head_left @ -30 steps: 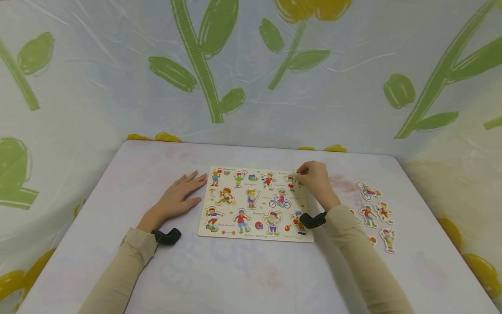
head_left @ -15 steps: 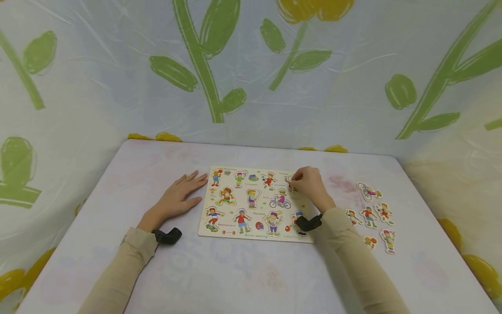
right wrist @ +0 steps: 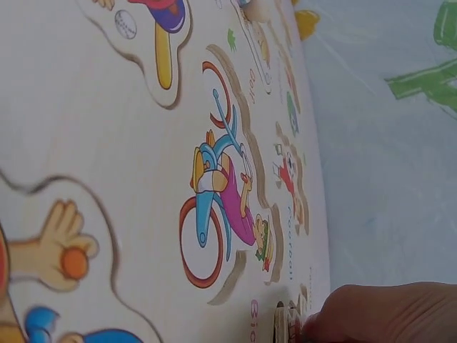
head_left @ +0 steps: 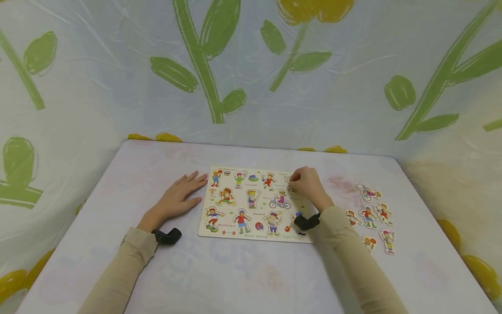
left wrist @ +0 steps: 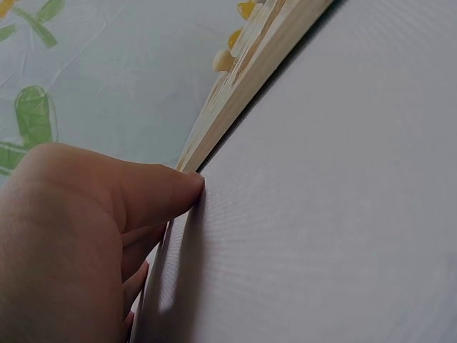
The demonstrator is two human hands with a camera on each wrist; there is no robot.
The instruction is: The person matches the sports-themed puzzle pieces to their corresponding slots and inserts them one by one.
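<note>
A wooden peg puzzle board (head_left: 235,203) printed with sports figures lies mid-table. My left hand (head_left: 180,198) rests flat beside its left edge, fingers spread. In the left wrist view the thumb (left wrist: 161,191) reaches the board's side edge. At the upper right corner, my right hand (head_left: 310,185) pinches a puzzle piece (right wrist: 282,325) by its upper part, right over the tennis spot. The hand hides most of that piece. Close by in the right wrist view is the recess with the printed cyclist (right wrist: 214,193). Several pieces, such as the baseball player (head_left: 273,223), sit in their recesses.
Loose puzzle pieces lie on the table right of the board, among them a cyclist (head_left: 368,192), a footballer (head_left: 384,213), a roller skater (head_left: 368,216) and a volleyball player (head_left: 388,241). A patterned curtain (head_left: 333,100) hangs behind the table (head_left: 235,274).
My right hand has moved a little left and down with the piece, onto the tennis spot, and has barely shifted in the last half second. The left hand has stayed put.
</note>
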